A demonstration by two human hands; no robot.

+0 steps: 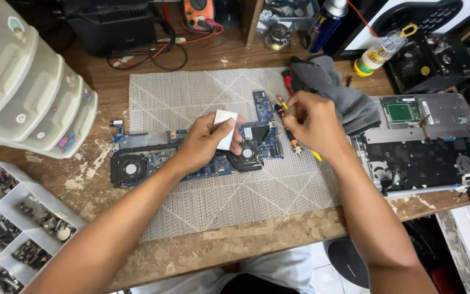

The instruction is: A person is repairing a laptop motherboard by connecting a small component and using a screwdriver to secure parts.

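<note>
Both forearms are reaching in from the bottom edge and converging over a grey patterned mat (213, 201) lying on the wooden worktop (246, 245).

Left hand (205, 146): it is arching palm-down over the middle of a blue circuit board (153, 160), fingers curling closed around a small white rectangular pad (225, 129), thumb pressing its lower edge. The board is lying flat on the mat with two round fans, one at its left end (130, 169) and one just right of the hand (247, 153).

Right hand (314, 122): it is bending at the wrist, knuckles up, fingers closing on a thin screwdriver (291, 139) with an orange and black shaft, its tip pointing down beside the board's right edge.

A grey cloth (344, 95) is lying just behind the right hand. An opened laptop base (431, 147) is sitting to the right, well apart from the board
</note>
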